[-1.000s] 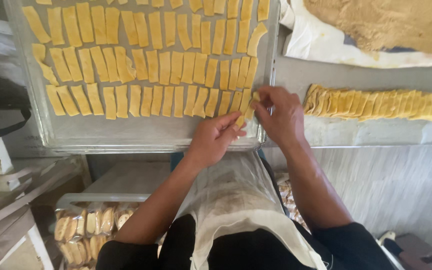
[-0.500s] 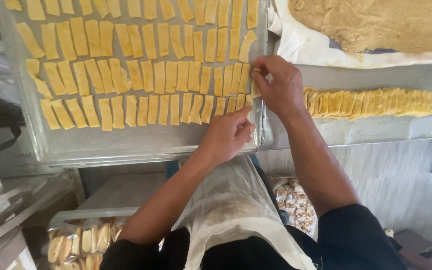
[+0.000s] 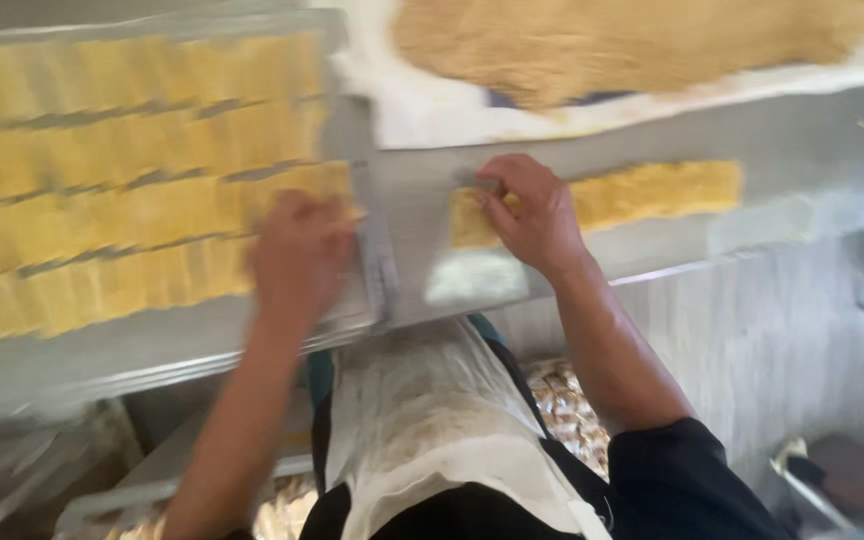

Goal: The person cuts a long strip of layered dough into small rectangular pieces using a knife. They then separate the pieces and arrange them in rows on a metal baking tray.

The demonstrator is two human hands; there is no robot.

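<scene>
On the left, a metal tray point(image 3: 152, 345) holds rows of yellow dough strips point(image 3: 102, 230). The left hand point(image 3: 300, 250) rests on the strips at the tray's right edge; blur hides whether its fingers are apart or together. Just right of the tray, the right hand point(image 3: 532, 215) presses curled fingers on the near end of a stacked row of strips point(image 3: 652, 190) lying on the metal table point(image 3: 802, 215). Above sits flat rolled dough point(image 3: 632, 40).

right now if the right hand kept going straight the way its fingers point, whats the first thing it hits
The right hand already rests on the near end of the row of yellow strips; its fingers point up-left. Straight on, it would probably meet the tray's raised edge first, though blur leaves depth unclear.
</scene>
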